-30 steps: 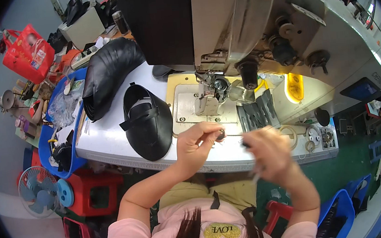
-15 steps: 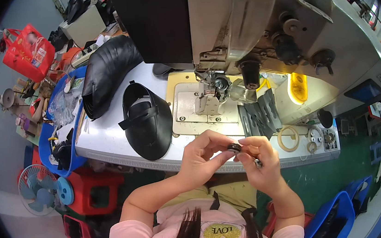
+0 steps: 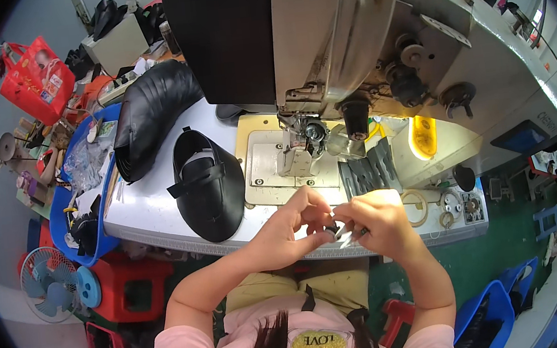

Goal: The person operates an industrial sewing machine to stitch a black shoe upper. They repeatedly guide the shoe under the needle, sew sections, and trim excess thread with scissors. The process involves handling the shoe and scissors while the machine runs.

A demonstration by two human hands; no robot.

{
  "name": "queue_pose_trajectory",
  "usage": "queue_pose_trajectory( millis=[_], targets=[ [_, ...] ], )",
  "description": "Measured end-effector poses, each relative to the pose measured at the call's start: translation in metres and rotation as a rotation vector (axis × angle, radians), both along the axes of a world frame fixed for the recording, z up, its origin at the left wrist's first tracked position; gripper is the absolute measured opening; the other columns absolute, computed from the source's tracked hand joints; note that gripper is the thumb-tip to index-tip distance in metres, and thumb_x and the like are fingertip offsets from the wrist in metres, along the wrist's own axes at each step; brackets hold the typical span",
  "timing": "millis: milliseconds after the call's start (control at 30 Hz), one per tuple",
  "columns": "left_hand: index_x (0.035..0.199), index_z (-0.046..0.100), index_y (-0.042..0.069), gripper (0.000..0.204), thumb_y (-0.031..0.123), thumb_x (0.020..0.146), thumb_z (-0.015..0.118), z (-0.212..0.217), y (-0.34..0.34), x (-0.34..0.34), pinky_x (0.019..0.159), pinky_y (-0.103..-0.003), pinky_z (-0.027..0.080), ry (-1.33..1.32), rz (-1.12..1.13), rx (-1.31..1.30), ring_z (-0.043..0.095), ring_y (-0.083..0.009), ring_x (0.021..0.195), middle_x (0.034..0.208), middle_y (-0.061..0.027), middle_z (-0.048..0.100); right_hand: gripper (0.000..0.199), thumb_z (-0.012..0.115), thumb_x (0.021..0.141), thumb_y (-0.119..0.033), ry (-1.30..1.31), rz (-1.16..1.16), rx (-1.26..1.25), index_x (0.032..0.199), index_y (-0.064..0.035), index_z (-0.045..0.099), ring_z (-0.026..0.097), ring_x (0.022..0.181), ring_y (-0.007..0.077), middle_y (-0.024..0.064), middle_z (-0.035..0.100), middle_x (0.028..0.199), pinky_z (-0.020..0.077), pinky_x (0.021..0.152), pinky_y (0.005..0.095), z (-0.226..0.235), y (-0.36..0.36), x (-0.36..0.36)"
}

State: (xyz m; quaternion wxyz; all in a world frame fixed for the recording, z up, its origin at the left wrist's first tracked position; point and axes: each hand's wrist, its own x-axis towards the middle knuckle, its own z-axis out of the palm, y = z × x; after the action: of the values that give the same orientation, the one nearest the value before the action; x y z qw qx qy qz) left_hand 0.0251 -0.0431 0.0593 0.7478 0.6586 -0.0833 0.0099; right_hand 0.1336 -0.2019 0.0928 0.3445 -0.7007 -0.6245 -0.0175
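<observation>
Small dark roundish piece [image 3: 332, 229], pinched in nearly closed left hand [image 3: 294, 230]; right hand [image 3: 380, 223] curled round slim shiny pointed tool [image 3: 346, 240] just beside. Looks mid-fiddle: in hand already, not put down yet. Farther out, black leather shoe upper [image 3: 213, 208] on white tabletop [image 3: 149, 202], left of grey metal sewing machine [image 3: 300, 29].

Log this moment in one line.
Left hand: pinching small dark object | Right hand: gripping shiny slender object | Black leather-look shoe upper: on white worktable

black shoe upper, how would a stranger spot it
On the white table, look left of the sewing machine. The black shoe upper sits there, near the front edge. A strap across its open top sets it apart from the black bundle beyond.
</observation>
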Motion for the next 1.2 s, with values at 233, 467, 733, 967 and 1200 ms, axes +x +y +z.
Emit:
queue_pose_trajectory(
  millis=[233, 467, 733, 967, 1200],
  targets=[
    [0.106, 0.051, -0.002, 0.035, -0.004, 0.072, 0.058, -0.006, 0.011, 0.006, 0.065, -0.020, 0.040, 0.143, -0.156, -0.356, 0.050, -0.0065, 0.072, 0.082, -0.0041, 0.056, 0.024, 0.062, 0.066, -0.008, 0.246, -0.159, -0.034, 0.088, -0.0039, 0.054, 0.057, 0.062, 0.0225, 0.0063, 0.055, 0.068, 0.0444, 0.055, 0.0298, -0.004, -0.019, -0.006],
    [0.094, 0.058, -0.003, 0.021, 0.000, 0.073, 0.061, -0.006, 0.010, 0.013, 0.060, -0.020, 0.044, 0.077, -0.085, -0.169, 0.054, -0.0107, 0.066, 0.085, -0.0075, 0.060, 0.017, 0.063, 0.070, -0.017, -0.370, -0.313, -0.131, 0.078, -0.0054, 0.053, 0.053, 0.056, 0.0224, 0.0061, 0.051, 0.064, 0.0392, 0.049, 0.0321, -0.005, -0.027, -0.002],
    [0.086, 0.059, 0.001, 0.027, 0.005, 0.059, 0.058, 0.000, 0.032, 0.082, 0.055, -0.028, 0.040, -1.037, 0.962, 1.441, 0.049, -0.0190, 0.067, 0.082, -0.0069, 0.057, 0.048, 0.067, 0.067, -0.030, -0.020, -0.277, -0.289, 0.104, -0.0041, 0.049, 0.059, 0.055, 0.0276, 0.0133, 0.060, 0.077, 0.0473, 0.048, 0.0341, -0.098, 0.017, -0.019],
    [0.085, 0.060, 0.001, 0.024, 0.007, 0.062, 0.058, -0.001, 0.025, 0.089, 0.056, -0.029, 0.036, -0.883, 0.978, 1.604, 0.046, -0.0159, 0.070, 0.075, -0.0017, 0.054, 0.031, 0.060, 0.072, -0.017, -0.084, -0.385, -0.289, 0.096, -0.0021, 0.047, 0.056, 0.050, 0.0289, 0.0148, 0.055, 0.074, 0.0450, 0.043, 0.0361, -0.169, 0.042, -0.028],
    [0.084, 0.058, -0.002, 0.024, 0.008, 0.063, 0.056, -0.014, 0.025, 0.086, 0.061, -0.031, 0.039, -0.883, 0.887, 1.611, 0.047, -0.0168, 0.075, 0.089, -0.0095, 0.057, 0.019, 0.061, 0.065, -0.005, -0.050, -0.324, -0.114, 0.078, -0.0030, 0.046, 0.056, 0.050, 0.0225, 0.0102, 0.053, 0.068, 0.0455, 0.045, 0.0331, -0.153, 0.033, -0.023]
  ],
)
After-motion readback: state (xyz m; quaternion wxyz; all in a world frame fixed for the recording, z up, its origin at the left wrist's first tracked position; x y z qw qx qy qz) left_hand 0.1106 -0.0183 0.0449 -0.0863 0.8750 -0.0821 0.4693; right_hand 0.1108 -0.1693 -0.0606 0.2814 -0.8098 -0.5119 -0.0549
